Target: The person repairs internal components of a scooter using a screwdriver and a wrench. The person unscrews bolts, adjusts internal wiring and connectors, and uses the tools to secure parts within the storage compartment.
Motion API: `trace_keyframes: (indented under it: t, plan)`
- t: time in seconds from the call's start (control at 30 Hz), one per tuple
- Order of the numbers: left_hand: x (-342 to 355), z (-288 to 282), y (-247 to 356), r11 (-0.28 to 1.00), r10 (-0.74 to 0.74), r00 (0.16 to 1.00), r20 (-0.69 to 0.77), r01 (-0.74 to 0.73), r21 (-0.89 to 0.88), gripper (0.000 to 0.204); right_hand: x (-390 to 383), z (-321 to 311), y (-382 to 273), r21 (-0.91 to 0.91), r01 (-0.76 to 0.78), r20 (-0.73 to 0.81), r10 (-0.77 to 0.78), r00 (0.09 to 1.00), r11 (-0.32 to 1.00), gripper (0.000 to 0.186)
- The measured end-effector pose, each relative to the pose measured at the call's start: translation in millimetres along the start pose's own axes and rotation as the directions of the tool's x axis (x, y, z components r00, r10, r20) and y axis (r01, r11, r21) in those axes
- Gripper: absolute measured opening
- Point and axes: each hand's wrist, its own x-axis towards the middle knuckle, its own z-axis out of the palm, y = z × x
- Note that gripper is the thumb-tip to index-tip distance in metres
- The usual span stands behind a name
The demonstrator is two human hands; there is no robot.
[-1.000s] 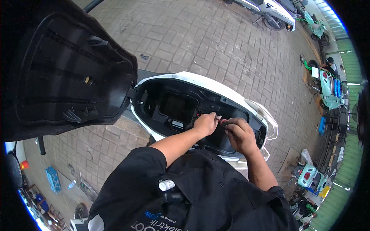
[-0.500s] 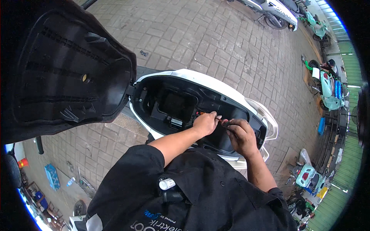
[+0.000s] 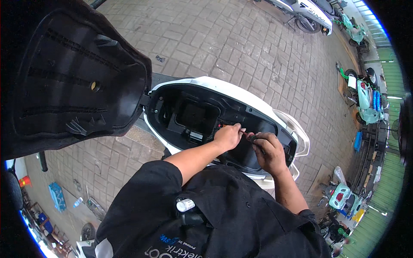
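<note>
Both hands are down inside the open scooter tub (image 3: 202, 114). Left hand (image 3: 227, 136) is curled, with its fingertips pinched on a thin red wire (image 3: 224, 125) near the middle of the tub. Right hand (image 3: 270, 150) sits just beside it, on the right, and its fingers are closed around a small dark plug (image 3: 253, 137). The two hands almost touch, and the plug is between them. I cannot tell if the wire goes into the plug.

The tub is black inside and sits in the white scooter body (image 3: 241, 92). On the left, the big black seat (image 3: 73, 77) is tipped up and stands open, with its ribbed underside facing us. A small brass-coloured dot shows in the middle of the seat.

The person wears a black shirt (image 3: 206, 215), near the bottom. A little silver cap sticks out of the shirt pocket.

The ground is grey brick paving (image 3: 241, 43). Far off on the right stand other scooters (image 3: 365, 99), some of them pale green. A blue crate (image 3: 57, 196) lies on the ground at the near left.
</note>
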Motion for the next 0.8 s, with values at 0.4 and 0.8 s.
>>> trace_keyframes:
  t: [0.4,0.8]
  plan:
    - [-2.1,-6.2,4.8,1.0,0.007,1.0,0.024,-0.007,0.005,0.03,1.2,-2.9,-2.3,0.005,0.009,-0.006,-0.009,1.0,1.0,0.026]
    - [2.4,-12.2,4.6,0.998,-0.031,0.999,0.025,0.03,0.05,0.024,45.3,-18.2,-36.0,-0.314,-0.433,0.143,0.493,0.858,0.845,0.035]
